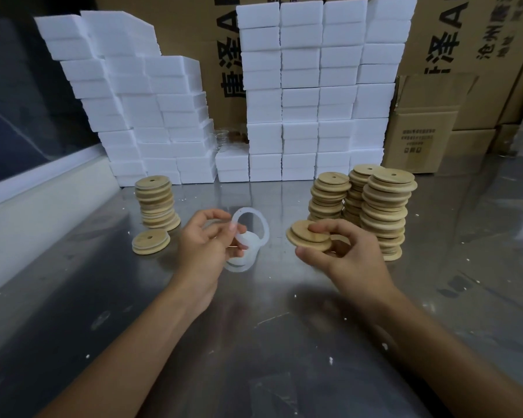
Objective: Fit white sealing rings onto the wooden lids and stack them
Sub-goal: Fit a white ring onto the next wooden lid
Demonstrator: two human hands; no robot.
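My left hand pinches a white sealing ring upright above the metal table, with more translucent rings bunched under its fingers. My right hand holds a round wooden lid tilted, thumb below and fingers on top. On the left stands a stack of lids with a single lid lying in front of it. Three taller stacks of wooden lids stand at the right, just behind my right hand.
White foam blocks are piled in tall rows along the back of the steel table. Cardboard boxes stand behind and to the right. A white ledge runs along the left edge. Small white crumbs dot the table.
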